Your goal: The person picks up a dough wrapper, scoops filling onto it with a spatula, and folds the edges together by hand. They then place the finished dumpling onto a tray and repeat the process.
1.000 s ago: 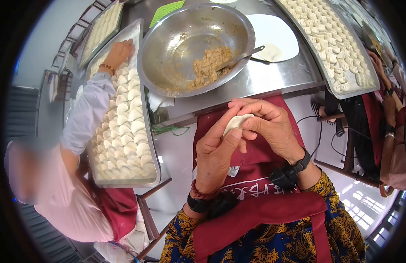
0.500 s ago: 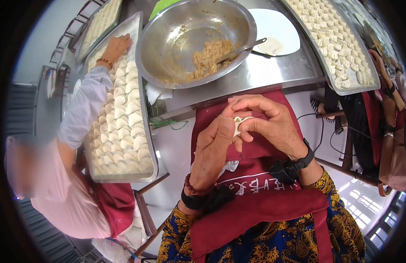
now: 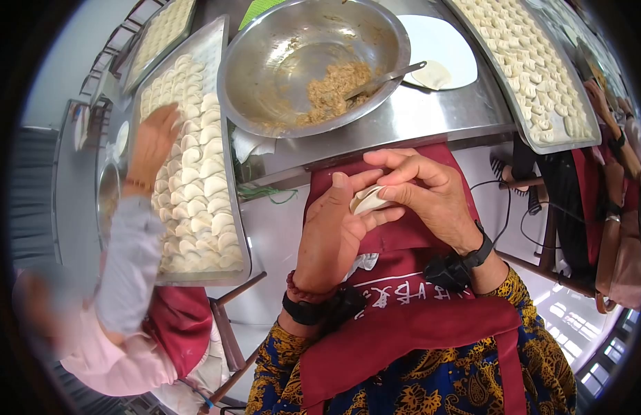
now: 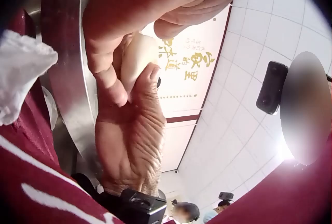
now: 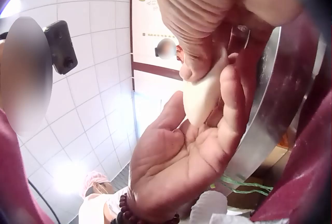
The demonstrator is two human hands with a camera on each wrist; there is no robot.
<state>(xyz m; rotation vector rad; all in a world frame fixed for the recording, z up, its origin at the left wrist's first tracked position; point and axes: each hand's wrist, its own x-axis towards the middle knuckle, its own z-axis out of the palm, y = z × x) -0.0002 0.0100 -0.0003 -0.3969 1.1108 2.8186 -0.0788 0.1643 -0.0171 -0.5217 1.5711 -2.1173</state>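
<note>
Dumpling [image 3: 369,201] pinched by right hand [image 3: 425,197], lying on open left hand [image 3: 332,232]. Wall sign [image 4: 187,67]: gold characters, including 家, 里, 道.

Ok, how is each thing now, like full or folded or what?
Dumpling: folded, sealing unclear
Right hand: pinching dumpling
Left hand: fingers under dumpling
Bowl: partly filled
Spoon: resting in filling
Plate: wrapper on it
Left tray: mostly full
Right tray: mostly full

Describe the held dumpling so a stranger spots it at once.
Start at the big metal bowl in the head view. Below it, the left hand and right hand hover over a red apron. Between them is one dumpling, held aloft while its neighbours lie in trays.
</note>
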